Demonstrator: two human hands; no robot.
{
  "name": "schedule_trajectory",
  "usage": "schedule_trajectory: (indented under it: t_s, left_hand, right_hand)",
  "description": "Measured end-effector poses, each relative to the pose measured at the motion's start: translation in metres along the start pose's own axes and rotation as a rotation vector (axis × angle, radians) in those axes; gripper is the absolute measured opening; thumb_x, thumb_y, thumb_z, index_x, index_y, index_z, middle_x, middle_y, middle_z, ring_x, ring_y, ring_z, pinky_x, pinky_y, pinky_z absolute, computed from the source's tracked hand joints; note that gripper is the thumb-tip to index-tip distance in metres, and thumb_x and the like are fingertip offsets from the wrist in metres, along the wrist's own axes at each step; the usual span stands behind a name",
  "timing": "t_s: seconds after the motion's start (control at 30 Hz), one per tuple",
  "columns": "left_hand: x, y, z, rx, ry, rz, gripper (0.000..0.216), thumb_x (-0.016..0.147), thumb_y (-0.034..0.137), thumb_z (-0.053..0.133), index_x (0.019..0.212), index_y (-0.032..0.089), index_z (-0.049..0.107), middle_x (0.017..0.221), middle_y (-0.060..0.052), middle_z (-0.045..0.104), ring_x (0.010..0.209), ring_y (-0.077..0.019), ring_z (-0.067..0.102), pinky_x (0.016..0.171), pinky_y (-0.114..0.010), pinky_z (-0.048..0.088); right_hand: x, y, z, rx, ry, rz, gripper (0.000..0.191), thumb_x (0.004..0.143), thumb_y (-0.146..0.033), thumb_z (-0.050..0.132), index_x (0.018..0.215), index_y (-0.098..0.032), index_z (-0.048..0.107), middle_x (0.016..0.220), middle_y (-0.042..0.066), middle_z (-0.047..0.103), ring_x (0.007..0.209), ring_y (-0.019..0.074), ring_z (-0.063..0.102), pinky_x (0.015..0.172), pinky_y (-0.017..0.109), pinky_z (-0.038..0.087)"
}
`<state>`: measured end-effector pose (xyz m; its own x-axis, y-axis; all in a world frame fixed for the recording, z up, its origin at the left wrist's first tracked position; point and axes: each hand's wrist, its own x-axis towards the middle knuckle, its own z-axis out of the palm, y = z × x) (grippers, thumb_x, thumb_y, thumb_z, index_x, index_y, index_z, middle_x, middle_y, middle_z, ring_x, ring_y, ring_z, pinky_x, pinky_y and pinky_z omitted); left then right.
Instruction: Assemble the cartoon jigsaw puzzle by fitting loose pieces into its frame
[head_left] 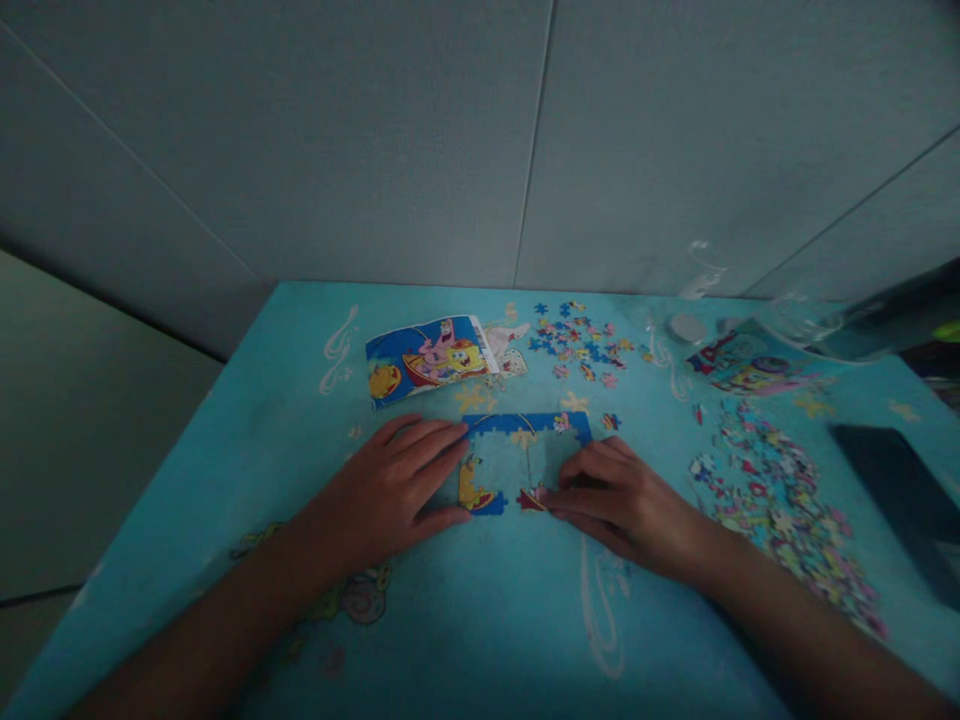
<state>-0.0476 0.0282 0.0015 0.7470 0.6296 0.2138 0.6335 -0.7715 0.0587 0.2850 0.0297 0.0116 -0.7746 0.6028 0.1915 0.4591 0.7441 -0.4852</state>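
A partly built puzzle frame (525, 425) with a blue border lies in the middle of the turquoise table (487, 610). My left hand (397, 485) lies flat on the table, fingers stretched out, touching the frame's left side. My right hand (619, 500) rests at the frame's lower right corner, its fingers pressed together on a small red puzzle piece (534, 497) at the bottom edge.
A printed picture sheet (431, 358) lies behind the frame. Loose pieces are scattered at the back (581, 345) and heaped on the right (780, 515). A clear plastic container (750, 345) and a dark flat object (900, 495) sit at the right. A wall is close behind.
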Motion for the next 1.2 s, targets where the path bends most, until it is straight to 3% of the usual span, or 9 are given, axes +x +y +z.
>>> schedule_trajectory:
  t_s: [1.03,1.2]
  left_hand:
    - [0.001,0.001,-0.003,-0.007,0.017,-0.009,0.063,0.096,0.056,0.061,0.14,0.011,0.057,0.146,-0.015,0.056,0.132,-0.0318,0.053,0.111,-0.052,0.043]
    - [0.002,0.001,-0.003,0.012,0.008,0.002,0.062,0.098,0.057,0.059,0.138,0.009,0.058,0.146,-0.016,0.056,0.132,-0.0316,0.052,0.112,-0.052,0.042]
  right_hand:
    - [-0.003,0.001,-0.005,0.028,-0.06,0.031,0.026,0.103,-0.028,0.058,0.127,-0.031,0.069,0.104,0.004,0.067,0.096,0.0193,0.061,0.085,0.039,0.042]
    - [-0.007,0.008,-0.016,0.022,0.044,0.037,0.025,0.1,-0.028,0.063,0.124,-0.03,0.07,0.109,0.006,0.067,0.1,0.0205,0.063,0.093,0.043,0.046]
